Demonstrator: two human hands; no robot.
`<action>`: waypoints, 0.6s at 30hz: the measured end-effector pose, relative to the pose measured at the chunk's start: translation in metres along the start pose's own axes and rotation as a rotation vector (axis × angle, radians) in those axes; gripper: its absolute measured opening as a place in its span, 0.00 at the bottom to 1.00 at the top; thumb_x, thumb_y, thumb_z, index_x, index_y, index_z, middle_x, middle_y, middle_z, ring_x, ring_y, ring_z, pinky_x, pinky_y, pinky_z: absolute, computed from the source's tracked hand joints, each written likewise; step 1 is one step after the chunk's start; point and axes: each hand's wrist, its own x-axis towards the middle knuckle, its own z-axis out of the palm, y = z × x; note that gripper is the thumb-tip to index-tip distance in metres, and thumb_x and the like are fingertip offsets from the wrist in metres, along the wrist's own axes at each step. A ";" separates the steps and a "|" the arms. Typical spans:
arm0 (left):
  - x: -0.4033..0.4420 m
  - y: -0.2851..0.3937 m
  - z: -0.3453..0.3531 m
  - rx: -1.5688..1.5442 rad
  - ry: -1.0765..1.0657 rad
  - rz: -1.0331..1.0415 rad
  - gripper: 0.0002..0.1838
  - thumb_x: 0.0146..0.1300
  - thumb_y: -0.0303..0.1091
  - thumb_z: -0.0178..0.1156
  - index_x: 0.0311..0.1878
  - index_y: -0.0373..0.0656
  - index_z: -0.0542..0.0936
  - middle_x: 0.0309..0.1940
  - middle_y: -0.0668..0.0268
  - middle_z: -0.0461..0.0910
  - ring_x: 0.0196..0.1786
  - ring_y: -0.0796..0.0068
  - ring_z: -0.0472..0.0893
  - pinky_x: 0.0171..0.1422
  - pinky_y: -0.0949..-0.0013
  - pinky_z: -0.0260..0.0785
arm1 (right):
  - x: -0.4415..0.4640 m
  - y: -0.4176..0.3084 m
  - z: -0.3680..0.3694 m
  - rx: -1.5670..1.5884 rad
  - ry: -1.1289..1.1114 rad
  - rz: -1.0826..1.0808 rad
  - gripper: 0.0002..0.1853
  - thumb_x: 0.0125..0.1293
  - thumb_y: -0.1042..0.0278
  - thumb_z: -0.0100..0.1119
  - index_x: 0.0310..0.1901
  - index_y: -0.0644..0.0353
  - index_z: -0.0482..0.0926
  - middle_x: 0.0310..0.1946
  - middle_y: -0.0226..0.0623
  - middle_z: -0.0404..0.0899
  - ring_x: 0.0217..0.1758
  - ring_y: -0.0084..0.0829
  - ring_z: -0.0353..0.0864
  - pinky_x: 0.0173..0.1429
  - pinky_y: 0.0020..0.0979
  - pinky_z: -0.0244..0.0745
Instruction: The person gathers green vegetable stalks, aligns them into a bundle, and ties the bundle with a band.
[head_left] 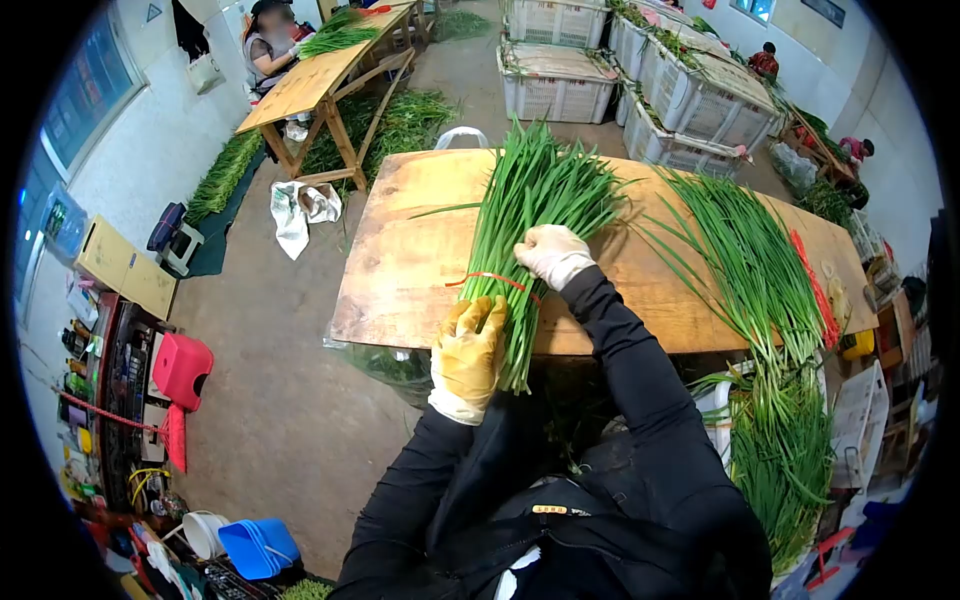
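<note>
A thick bunch of long green stalks [530, 210] lies on the wooden table, its lower ends over the front edge. A red tie [497, 277] crosses it near the lower part. My left hand [468, 355], in a yellowed glove, rests against the lower left of the bunch just under the tie, fingers bent round the stalks. My right hand [555, 256], in a white glove, is closed at the bunch's right side above the tie; what its fingers hold is hidden. More loose stalks [745, 260] lie on the right, beside red ties [820, 290].
White crates [560, 95] are stacked behind the table [410, 220]. A container of greens [780, 450] stands at the right. Another table [320, 75] with a seated person is at the back left. A red stool [182, 370] and blue bucket [258, 548] stand left.
</note>
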 end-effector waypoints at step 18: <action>0.014 0.005 0.000 0.038 -0.095 -0.076 0.28 0.48 0.36 0.59 0.55 0.40 0.67 0.46 0.56 0.70 0.52 0.55 0.68 0.55 0.58 0.61 | -0.016 -0.012 0.002 -0.134 -0.168 -0.221 0.15 0.44 0.58 0.57 0.27 0.62 0.79 0.23 0.48 0.77 0.28 0.44 0.78 0.34 0.38 0.73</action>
